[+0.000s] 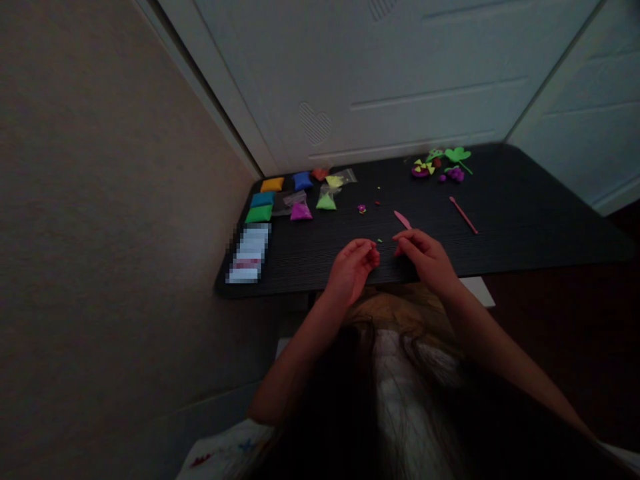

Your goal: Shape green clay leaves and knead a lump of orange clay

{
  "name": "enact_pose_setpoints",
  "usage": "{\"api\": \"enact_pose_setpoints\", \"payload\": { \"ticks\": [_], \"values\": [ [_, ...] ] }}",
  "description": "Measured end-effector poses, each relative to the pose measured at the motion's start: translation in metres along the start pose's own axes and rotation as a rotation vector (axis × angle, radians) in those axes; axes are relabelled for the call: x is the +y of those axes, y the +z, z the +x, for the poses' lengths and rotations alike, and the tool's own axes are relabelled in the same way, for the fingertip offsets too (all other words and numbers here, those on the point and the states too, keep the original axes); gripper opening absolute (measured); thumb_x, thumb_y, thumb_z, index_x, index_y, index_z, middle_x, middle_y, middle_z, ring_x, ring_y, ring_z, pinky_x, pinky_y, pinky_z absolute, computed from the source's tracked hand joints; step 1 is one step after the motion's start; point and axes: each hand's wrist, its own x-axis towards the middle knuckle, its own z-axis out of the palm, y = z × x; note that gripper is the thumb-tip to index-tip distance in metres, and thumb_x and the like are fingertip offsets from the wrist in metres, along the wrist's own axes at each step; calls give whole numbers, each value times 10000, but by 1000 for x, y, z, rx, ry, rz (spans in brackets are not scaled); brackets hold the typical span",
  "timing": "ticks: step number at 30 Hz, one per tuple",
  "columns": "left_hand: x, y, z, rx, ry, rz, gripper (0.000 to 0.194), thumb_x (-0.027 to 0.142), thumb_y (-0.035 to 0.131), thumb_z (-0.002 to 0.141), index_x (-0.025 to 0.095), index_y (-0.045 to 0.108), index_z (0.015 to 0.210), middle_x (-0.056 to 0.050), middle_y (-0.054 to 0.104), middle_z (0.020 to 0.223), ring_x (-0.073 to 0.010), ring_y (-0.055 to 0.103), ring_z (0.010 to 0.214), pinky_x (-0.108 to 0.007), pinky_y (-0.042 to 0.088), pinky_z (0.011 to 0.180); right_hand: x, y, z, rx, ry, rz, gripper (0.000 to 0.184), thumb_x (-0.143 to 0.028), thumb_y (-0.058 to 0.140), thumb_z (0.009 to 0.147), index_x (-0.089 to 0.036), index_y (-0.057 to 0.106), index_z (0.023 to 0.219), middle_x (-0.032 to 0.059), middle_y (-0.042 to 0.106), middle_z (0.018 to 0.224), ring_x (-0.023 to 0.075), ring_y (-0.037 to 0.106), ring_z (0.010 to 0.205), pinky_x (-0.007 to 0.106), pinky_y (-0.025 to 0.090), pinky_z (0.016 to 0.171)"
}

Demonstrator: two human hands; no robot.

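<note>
My left hand (354, 268) is just above the front edge of the black table (310, 260), its fingers curled and the fingertips pinched together. Something small may sit at those fingertips, but it is too tiny to name. To its right, my right hand (424, 257) is closed too, thumb against forefinger, and I cannot make out anything in it. A pink plastic clay knife (401, 219) lies just beyond the right hand, which hides its near end. Between the hands and slightly farther off is a small green bit of clay (380, 241). A small purple flower-like clay piece (361, 209) lies beyond.
Bags of coloured clay, including a magenta one (301, 211) and an orange one (273, 185), lie at the back left. A blurred-out phone-like rectangle (250, 253) is at the left edge. Clay shapes, including purple balls (455, 175), stand back right, near a pink stick tool (464, 216).
</note>
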Motion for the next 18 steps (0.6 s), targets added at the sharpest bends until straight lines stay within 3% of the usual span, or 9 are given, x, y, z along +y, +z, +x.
{"api": "enact_pose_setpoints", "payload": {
  "ticks": [9, 18],
  "values": [
    [0, 0, 0, 8, 0, 15, 48, 164, 609, 718, 131, 593, 750, 11, 561, 683, -69, 539, 642, -208, 407, 636, 2, 4, 1, -5, 20, 124, 141, -314, 618, 732, -200, 543, 764, -26, 524, 693, 110, 484, 644, 261, 373, 606],
    [-1, 1, 0, -25, 30, 67, 72, 121, 631, 682, 140, 580, 731, 26, 539, 653, -63, 516, 615, -206, 396, 622, -2, 3, 0, -2, 18, 93, 166, -299, 627, 724, -197, 495, 722, -35, 479, 675, 96, 443, 611, 248, 342, 573]
  ]
}}
